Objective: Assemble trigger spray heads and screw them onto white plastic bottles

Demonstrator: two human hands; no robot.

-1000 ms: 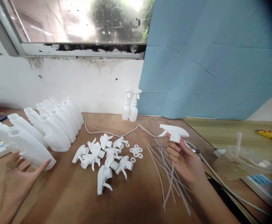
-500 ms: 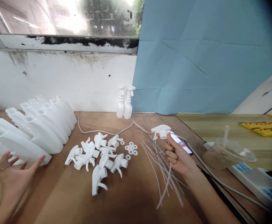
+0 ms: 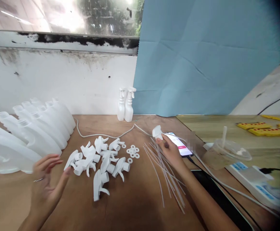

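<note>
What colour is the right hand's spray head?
The spray head is white, as the head view shows.

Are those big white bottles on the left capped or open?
Open: the white bottles show bare threaded necks, while loose trigger sprayer heads lie on the table.

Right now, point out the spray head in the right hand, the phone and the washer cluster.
Spray head (image 3: 156, 132): head view, its white body above the fingers.
Phone (image 3: 178, 143): head view, its lit screen.
Washer cluster (image 3: 132, 151): head view, its middle.
</note>
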